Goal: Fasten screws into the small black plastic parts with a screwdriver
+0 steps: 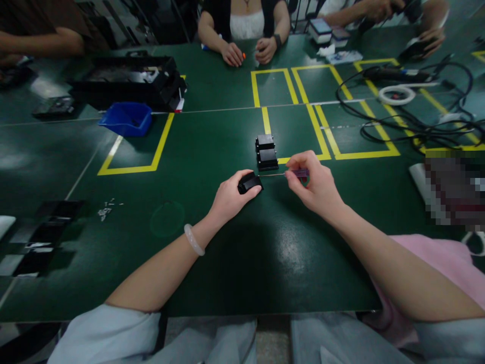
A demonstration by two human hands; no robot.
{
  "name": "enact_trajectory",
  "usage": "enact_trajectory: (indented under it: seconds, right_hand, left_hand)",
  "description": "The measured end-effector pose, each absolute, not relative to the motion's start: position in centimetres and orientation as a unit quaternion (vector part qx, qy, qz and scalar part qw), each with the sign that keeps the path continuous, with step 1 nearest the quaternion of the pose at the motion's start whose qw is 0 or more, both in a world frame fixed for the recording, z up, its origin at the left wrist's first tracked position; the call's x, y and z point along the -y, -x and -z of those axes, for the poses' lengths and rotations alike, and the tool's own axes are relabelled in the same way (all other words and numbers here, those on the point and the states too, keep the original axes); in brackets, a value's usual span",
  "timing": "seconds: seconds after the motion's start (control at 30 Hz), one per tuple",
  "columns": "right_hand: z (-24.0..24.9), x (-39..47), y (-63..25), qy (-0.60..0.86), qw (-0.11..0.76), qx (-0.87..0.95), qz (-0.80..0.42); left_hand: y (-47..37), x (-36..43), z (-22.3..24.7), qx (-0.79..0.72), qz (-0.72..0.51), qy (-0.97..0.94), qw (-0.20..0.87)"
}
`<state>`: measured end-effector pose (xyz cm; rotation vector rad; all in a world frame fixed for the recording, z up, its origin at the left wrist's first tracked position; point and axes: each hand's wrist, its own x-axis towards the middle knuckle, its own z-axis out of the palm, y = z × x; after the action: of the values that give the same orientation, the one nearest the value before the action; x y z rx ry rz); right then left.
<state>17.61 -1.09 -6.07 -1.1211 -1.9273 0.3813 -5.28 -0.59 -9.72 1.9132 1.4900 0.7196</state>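
My left hand [234, 195] is closed around a small black block-like part [249, 183] low over the green table. In my right hand [312, 181] is a screwdriver [302, 173] with a purple handle, held in the fingers. Its thin metal shaft lies nearly level and points left, with the tip at the upper right edge of the black part; whether it touches a screw is too small to tell. Just beyond my hands stand black blocks [267, 157] of similar look, set in a row. Small silver screws [105, 209] lie loose to the left.
Flat black pieces [49, 227] lie at far left. A blue bin [127, 119] stands before a long black tray [121, 83]. Coiled black cables [407, 121] spread at right, near a pink cloth [432, 258]. Across the table are other people, one with hands [233, 54] resting on it.
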Motion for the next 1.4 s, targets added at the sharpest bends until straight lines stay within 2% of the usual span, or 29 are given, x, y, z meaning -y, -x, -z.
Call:
enact_trajectory:
  seconds: [1.4]
  right_hand:
    - [6.24,1.09,-17.62,0.458,0.426,0.765,-0.156]
  left_hand:
    - [5.24,0.63,9.67,-0.556,-0.273,-0.726,0.300]
